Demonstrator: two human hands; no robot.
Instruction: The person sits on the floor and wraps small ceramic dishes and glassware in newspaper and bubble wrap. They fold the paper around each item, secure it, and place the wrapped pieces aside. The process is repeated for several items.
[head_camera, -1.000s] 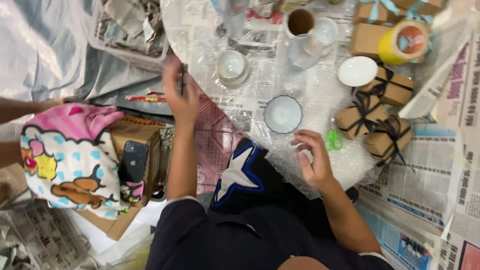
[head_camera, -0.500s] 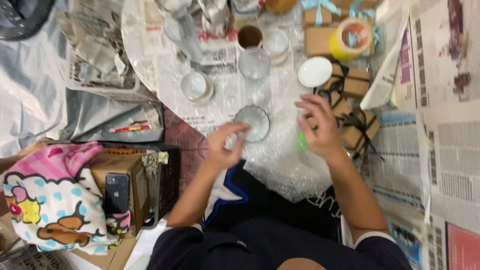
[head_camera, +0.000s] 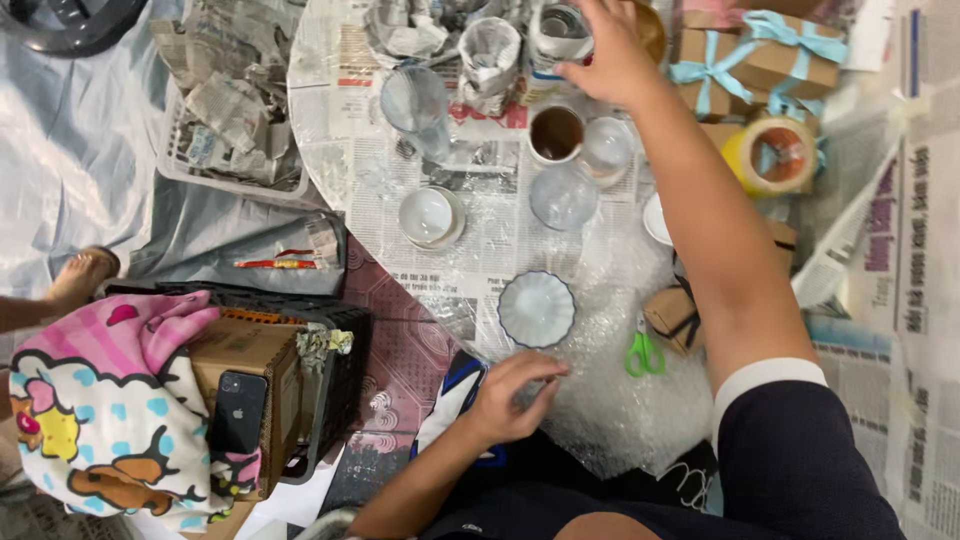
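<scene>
Our left hand (head_camera: 510, 398) pinches bubble wrap (head_camera: 610, 400) at the counter's near edge, fingers closed; our right hand (head_camera: 610, 55) cups a wrapped glass (head_camera: 560, 35) beyond.

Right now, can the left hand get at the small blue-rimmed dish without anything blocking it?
Probably yes. The left hand rests on the bubble wrap just below the blue-rimmed dish, fingers pointed toward it, with only flat wrap and newspaper between them. The right hand is far off at the top of the table.

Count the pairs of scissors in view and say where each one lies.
1: green-handled scissors on the bubble wrap, right of the small white dish. Others may be hidden.
</scene>
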